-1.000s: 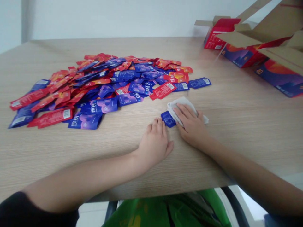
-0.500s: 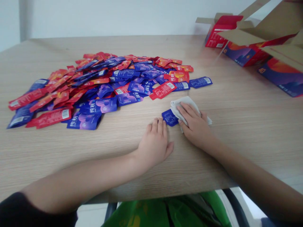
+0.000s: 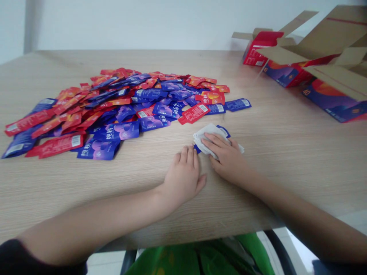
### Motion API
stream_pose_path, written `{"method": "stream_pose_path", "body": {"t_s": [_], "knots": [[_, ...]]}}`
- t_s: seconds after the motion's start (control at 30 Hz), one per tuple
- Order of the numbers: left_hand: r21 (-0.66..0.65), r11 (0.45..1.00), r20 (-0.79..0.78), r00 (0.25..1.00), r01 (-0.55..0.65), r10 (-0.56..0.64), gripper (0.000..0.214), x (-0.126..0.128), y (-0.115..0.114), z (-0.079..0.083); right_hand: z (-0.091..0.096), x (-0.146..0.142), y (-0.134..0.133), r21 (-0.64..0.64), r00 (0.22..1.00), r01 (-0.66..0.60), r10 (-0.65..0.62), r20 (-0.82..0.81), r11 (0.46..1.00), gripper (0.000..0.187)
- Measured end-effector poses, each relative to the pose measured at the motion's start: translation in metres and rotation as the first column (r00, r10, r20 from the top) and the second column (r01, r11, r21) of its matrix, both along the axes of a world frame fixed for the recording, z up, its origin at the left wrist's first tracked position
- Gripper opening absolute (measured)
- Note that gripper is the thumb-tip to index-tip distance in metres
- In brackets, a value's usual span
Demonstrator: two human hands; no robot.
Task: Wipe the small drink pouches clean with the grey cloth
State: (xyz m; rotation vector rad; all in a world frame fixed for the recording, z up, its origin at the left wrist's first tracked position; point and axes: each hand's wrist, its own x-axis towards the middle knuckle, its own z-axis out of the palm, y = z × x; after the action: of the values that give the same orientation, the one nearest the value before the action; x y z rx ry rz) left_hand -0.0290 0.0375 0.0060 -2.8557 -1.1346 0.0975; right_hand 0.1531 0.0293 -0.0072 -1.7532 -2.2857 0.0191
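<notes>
Pressing down with your right hand (image 3: 226, 158), you have its fingers laid out over a folded white cloth (image 3: 205, 139) rather than closed around it, so that hand is open and bearing on top. Beneath the cloth sits a glossy blue foil sachet (image 3: 223, 130), with bits of it showing on either side, on the pale wood-grain worktop (image 3: 258, 179). Your left hand (image 3: 183, 176) lies open and palm down, its fingertips just beside the cloth and the sachet's lower corner. The cloth looks soft, light and limp, easy to bunch, while the sachet should be thin, light and slick, probably stiffest along its sealed edges, so a flat seam or corner seems the surest place to pinch it. Farther off, a loose heap of red and blue foil sachets (image 3: 114, 103) spreads across the worktop, with a lone red sachet (image 3: 193, 113) at its near edge. Toward the right stands an open brown cardboard carton (image 3: 335, 42) beside printed blue-and-orange boxes (image 3: 332, 103) and a red box (image 3: 256, 51).
</notes>
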Motion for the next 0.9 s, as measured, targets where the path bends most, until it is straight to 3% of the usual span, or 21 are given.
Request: {"method": "stream_pose_path", "body": {"t_s": [0.43, 0.7, 0.9], "knots": [[0.004, 1.0, 0.014, 1.0, -0.017, 0.017, 0.069, 0.0, 0.0, -0.001, 0.005, 0.008, 0.021, 0.04, 0.993, -0.111, 0.113, -0.028, 0.993, 0.043], [0.003, 1.0, 0.037, 0.999, 0.017, -0.017, 0.073, -0.004, 0.004, -0.005, -0.004, 0.019, 0.034, 0.097, 0.997, -0.051, 0.056, -0.049, 0.994, 0.044], [-0.009, 0.999, 0.071, 0.997, 0.04, -0.039, 0.071, -0.008, 0.005, -0.004, 0.001, 0.019, 0.027, 0.036, 0.999, -0.038, 0.037, 0.012, 0.999, 0.045]]}}
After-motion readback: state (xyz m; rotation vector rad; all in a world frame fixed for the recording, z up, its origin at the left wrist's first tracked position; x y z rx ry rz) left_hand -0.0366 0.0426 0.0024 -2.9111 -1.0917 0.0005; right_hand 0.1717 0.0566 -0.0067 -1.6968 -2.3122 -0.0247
